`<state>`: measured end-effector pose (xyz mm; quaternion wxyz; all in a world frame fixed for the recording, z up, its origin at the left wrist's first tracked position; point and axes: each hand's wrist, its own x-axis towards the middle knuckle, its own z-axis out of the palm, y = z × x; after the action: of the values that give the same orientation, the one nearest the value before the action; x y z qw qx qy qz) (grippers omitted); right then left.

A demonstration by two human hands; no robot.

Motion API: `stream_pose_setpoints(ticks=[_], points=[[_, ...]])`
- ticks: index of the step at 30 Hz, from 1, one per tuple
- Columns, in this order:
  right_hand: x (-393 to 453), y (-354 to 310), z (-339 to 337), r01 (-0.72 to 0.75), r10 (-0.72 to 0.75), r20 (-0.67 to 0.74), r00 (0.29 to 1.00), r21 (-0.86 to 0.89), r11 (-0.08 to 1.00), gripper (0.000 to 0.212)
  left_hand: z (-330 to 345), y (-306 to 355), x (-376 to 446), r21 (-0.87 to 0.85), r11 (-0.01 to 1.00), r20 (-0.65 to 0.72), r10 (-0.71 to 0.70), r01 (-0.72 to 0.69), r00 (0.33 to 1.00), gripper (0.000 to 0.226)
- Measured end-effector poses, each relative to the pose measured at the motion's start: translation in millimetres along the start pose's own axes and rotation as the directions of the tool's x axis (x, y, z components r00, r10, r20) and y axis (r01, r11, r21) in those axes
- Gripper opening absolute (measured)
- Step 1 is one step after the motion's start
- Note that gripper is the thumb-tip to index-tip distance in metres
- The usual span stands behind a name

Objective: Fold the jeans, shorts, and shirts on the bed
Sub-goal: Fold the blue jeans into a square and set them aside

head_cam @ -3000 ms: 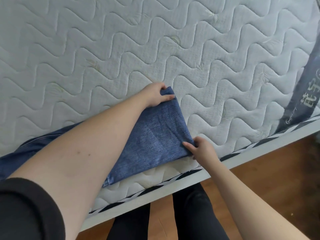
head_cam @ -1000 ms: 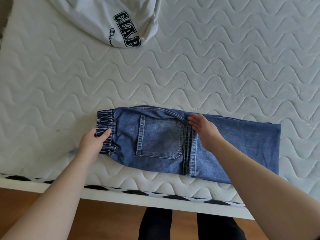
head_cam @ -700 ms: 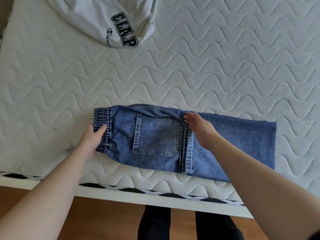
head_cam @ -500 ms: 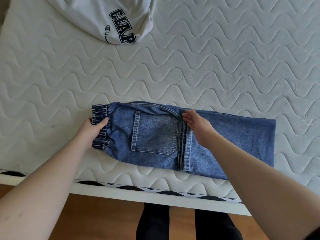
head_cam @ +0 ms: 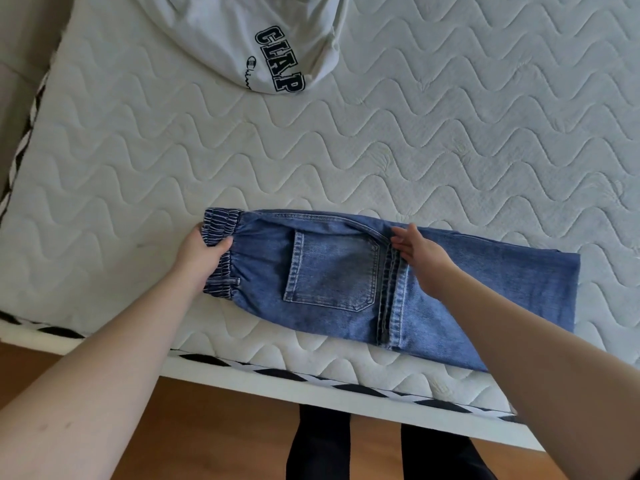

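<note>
Head view: jeans (head_cam: 433, 292) lie folded lengthwise near the bed (head_cam: 346, 161) front edge. Left hand (head_cam: 202, 258) grasps the elastic waistband, likely to flip it over. Right hand (head_cam: 424, 259) lies flat, fingers straight, pinning the fold line. White shirt (head_cam: 242, 36) beyond, unfolded, reads "CHAP".

I am looking at one pair of blue denim jeans (head_cam: 433, 292) with one stitched back pocket (head_cam: 330, 271) and one gathered elastic waistband (head_cam: 221, 237), and one white cotton shirt (head_cam: 249, 39) bearing dark block letters. I am seeing one white quilted mattress (head_cam: 346, 154) under them. I am counting two bare hands of mine, my left hand (head_cam: 201, 259) and my right hand (head_cam: 420, 258), and two legs in black trousers (head_cam: 318, 445) on one wooden floor (head_cam: 221, 431).
</note>
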<state>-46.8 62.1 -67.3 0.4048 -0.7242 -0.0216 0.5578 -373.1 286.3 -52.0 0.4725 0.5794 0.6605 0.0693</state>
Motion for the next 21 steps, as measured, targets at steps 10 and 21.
stream_pose_setpoints(ticks=[10,21], points=[[2,0,0,-0.033,0.033,0.001,0.999,0.054,0.998,0.049,-32,74,-51,-0.222,0.945,0.554,-0.08,0.24,0.828,0.046],[5,5,-13,-0.035,0.01,0.139,0.99,0.18,0.983,0.068,30,193,-162,-0.234,0.959,0.807,0.285,-0.162,0.517,0.05]])
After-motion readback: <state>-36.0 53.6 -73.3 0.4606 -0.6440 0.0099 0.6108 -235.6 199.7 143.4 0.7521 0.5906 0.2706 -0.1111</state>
